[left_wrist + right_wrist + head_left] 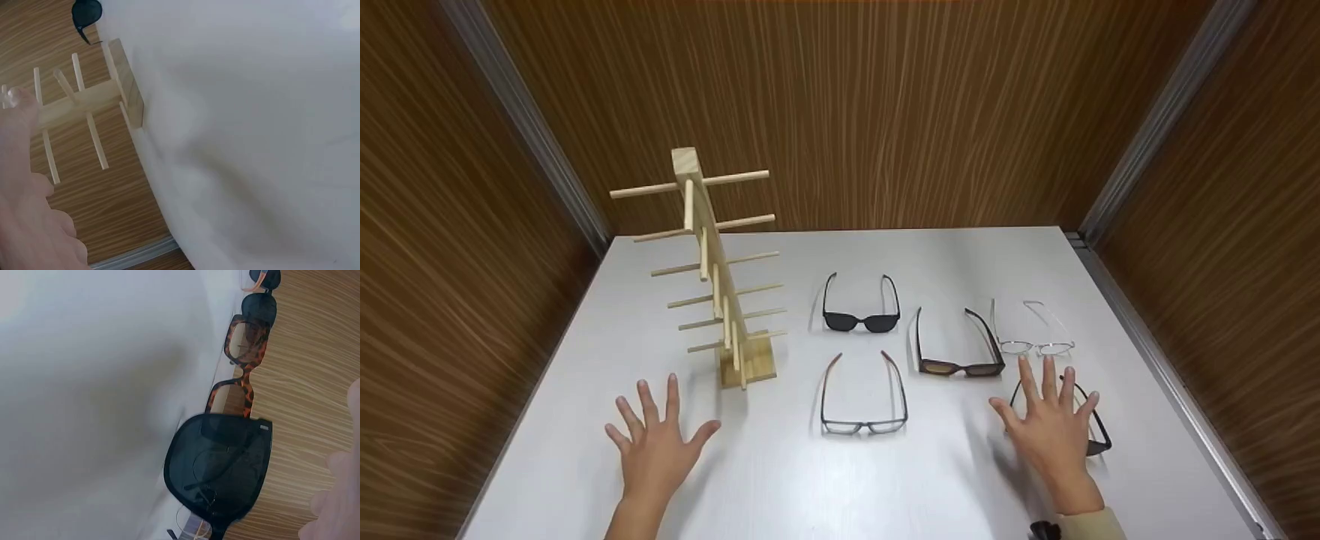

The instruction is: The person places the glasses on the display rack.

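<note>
My left hand (652, 454), fingers spread, is held over the table in front of a wooden peg stand (712, 262) and holds nothing. The right hand (1051, 431) is also spread and partly covers dark-lensed sunglasses (1099, 448) at the right; the head view does not show whether it touches them. Between the hands lie clear eyeglasses (864, 427), with black sunglasses (861, 322) behind them. Tortoiseshell sunglasses (247, 363) and thin wire-rimmed glasses (1054, 349) lie toward the right. All the glasses have their temples unfolded, and the stand's pegs carry none.
The white table (825, 487) is enclosed by brown wood-grain panels (885, 112) at the back and both sides. Metal rails (1140, 112) run along the corners. The tall stand rises on a small square base (761, 356) at the left.
</note>
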The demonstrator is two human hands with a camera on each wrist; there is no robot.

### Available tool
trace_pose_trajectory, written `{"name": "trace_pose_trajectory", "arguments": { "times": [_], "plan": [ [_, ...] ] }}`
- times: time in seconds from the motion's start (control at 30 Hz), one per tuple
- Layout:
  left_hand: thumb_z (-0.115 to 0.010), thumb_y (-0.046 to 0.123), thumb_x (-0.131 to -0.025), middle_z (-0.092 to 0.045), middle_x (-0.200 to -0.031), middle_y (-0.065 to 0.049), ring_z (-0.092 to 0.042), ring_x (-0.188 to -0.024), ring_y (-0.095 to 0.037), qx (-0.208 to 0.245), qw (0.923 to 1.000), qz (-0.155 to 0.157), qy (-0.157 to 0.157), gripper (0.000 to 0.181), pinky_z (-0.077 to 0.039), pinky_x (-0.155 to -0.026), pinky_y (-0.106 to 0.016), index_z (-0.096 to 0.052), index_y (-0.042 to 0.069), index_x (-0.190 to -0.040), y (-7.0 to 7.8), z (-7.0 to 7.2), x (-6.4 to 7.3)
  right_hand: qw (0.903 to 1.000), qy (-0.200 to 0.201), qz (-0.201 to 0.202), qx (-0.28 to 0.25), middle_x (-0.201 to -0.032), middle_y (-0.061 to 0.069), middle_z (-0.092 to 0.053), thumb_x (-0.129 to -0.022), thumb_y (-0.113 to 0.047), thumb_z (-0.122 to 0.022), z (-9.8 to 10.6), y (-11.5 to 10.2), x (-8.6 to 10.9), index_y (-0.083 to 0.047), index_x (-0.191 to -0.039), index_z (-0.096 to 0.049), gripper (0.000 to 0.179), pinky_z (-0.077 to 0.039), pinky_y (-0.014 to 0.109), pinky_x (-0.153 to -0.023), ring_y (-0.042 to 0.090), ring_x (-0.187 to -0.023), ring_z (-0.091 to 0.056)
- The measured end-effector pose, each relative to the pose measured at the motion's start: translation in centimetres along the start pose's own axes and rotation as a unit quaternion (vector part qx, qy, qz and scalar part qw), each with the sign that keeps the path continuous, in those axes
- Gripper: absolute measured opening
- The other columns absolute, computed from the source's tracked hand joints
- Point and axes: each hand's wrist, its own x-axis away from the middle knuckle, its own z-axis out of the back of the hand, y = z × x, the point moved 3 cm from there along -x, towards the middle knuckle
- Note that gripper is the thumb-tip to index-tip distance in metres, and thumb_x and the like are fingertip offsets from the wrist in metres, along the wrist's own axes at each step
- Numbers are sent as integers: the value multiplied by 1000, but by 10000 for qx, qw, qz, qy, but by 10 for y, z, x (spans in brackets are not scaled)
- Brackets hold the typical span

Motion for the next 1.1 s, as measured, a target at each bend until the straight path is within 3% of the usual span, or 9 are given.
{"name": "trace_pose_trajectory", "arguments": {
  "times": [0.3, 0.43, 0.53, 0.73, 0.93, 1.1],
  "plan": [
    [-41, 77, -79, 1, -147, -34, 11, -127, -57, 170, 9998, -29, -133, 101, 4, -89, -77, -8, 13, -150, 3, -9, 5, 9984, 80, 9, -563, -150, 23, -15, -88, -59, -48, 1, -10, 4, -25, -150, -11, 80, 14, 65, -99, 47, -135, -6],
    [-38, 76, -80, 4, -147, -33, 17, -127, -53, 478, 9976, 56, -489, 100, 2, -92, -75, -4, 12, -150, 7, -11, 7, 9951, 173, 61, -975, -149, 25, -18, -89, -53, -52, 2, -16, 7, -20, -150, -16, 78, 7, 67, -101, 48, -135, -9],
    [-34, 75, -82, 4, -148, -32, 16, -129, -51, 720, 9950, 109, -690, 99, 2, -96, -72, -2, 10, -150, 12, -13, 7, 9876, 388, 117, -1517, -148, 24, -22, -89, -44, -58, 3, -22, 9, -16, -149, -22, 75, 1, 65, -103, 46, -134, -14],
    [-35, 71, -85, -3, -148, -31, 0, -133, -51, 1365, 9878, 141, -737, 95, -5, -102, -66, -7, 7, -149, 22, -19, 10, 9615, 806, 274, -2614, -147, 17, -31, -88, -25, -65, 0, -37, 16, -11, -146, -30, 69, -12, 53, -109, 40, -132, -28],
    [-36, 69, -86, -13, -148, -29, -11, -133, -49, 1678, 9839, 177, -589, 92, -12, -104, -62, -12, 5, -148, 31, -24, 14, 9511, 714, 198, -2999, -145, 18, -34, -88, -24, -65, -4, -50, 20, -16, -147, -28, 70, -34, 57, -95, 41, -126, -37],
    [-38, 66, -88, -14, -150, -24, -13, -135, -44, 2004, 9771, 301, -641, 88, -15, -105, -59, -13, 7, -149, 38, -29, 16, 9441, 612, 138, -3235, -143, 20, -36, -89, -24, -63, -5, -59, 19, -14, -148, -24, 71, -37, 59, -92, 44, -121, -42]
  ]
}}
